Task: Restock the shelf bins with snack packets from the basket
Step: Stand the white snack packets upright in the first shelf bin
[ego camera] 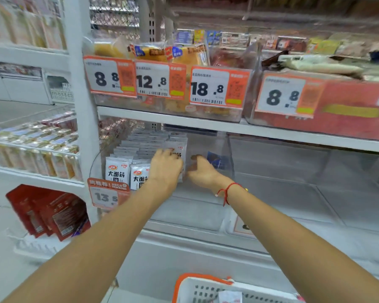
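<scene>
Both hands are inside the lower shelf bin: my left hand [165, 166] curls round the right-hand end of the row of white snack packets [127, 171], and I judge it is pressing a packet upright against the stack so the printed faces look out toward the aisle. My right hand [200, 170] sits just beside it, fingers loosely bent; I cannot tell whether it pinches the packet's edge or only steadies it, since the left hand covers the contact. The packets stand in ranks filling the left part of the clear bin [206, 206], leaving its right part bare, which is probably why I am working at that boundary. One dark blue packet [218, 160] lies alone further back to the right. The white basket [206, 289] with its orange rim waits near me at the bottom edge, close below the shelf, with at least one packet showing inside. A red price tag [106, 193] hangs on the bin front.
</scene>
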`<state>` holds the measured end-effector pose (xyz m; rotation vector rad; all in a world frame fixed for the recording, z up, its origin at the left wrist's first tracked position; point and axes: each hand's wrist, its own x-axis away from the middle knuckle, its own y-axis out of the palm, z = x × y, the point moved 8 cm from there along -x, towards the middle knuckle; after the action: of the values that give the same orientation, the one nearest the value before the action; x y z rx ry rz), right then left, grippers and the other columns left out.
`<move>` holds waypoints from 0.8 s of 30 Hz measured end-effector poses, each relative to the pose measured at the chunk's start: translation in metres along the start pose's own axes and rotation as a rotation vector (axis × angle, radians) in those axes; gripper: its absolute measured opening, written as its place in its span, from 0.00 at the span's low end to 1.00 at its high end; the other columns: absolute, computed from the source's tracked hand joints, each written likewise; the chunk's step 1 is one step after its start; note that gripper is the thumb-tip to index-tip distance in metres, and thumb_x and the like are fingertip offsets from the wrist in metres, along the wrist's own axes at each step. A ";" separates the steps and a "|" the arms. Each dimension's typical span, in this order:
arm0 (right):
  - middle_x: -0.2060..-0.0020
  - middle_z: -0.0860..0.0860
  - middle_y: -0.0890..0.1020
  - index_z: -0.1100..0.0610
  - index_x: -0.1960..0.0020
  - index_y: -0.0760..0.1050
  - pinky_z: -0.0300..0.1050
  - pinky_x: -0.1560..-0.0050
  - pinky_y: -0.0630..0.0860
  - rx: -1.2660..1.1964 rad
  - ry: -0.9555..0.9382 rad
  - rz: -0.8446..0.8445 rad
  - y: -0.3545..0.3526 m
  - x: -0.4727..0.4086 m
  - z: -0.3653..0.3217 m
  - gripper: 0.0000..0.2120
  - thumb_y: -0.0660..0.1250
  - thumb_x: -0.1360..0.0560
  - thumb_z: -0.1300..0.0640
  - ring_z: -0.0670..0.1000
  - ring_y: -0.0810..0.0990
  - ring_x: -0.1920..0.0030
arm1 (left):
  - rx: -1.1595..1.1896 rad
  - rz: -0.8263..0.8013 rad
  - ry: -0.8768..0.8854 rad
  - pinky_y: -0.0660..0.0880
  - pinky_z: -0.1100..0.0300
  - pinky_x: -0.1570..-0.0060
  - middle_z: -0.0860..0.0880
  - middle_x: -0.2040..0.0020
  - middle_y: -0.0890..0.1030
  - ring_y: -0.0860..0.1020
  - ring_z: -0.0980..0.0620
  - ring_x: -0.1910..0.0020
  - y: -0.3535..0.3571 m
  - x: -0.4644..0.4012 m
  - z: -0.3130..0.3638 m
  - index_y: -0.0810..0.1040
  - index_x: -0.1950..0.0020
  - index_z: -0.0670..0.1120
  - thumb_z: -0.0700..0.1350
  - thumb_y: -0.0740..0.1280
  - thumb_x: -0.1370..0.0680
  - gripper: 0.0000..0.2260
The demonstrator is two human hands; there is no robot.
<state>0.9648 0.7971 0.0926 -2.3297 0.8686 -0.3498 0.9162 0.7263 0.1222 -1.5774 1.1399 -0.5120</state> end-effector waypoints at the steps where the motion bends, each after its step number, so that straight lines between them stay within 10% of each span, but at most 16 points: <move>1: 0.43 0.59 0.78 0.62 0.31 0.64 0.42 0.46 0.72 -0.031 -0.027 0.040 -0.006 0.015 -0.003 0.23 0.65 0.24 0.63 0.55 0.76 0.44 | 0.057 0.036 0.006 0.63 0.55 0.37 0.49 0.38 0.76 0.68 0.47 0.34 -0.008 0.011 0.001 0.77 0.38 0.49 0.41 0.66 0.24 0.15; 10: 0.64 0.56 0.83 0.50 0.59 0.78 0.52 0.54 0.80 -0.009 -0.054 0.034 0.006 0.163 0.068 0.11 0.65 0.28 0.66 0.53 0.82 0.64 | 0.520 0.048 -0.222 0.71 0.53 0.45 0.51 0.37 0.75 0.71 0.48 0.37 -0.005 0.153 0.050 0.74 0.35 0.51 0.43 0.63 0.23 0.17; 24: 0.58 0.48 0.78 0.57 0.50 0.81 0.39 0.57 0.72 0.149 0.270 -0.216 0.104 0.277 0.266 0.12 0.65 0.24 0.49 0.45 0.76 0.60 | 0.862 -0.627 -0.250 0.72 0.56 0.40 0.50 0.38 0.78 0.76 0.47 0.39 0.157 0.270 0.182 0.78 0.40 0.51 0.40 0.61 0.24 0.16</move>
<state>1.2364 0.6747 -0.1712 -2.2724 0.6869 -0.8073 1.1192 0.5894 -0.1434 -1.1369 0.1318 -1.0172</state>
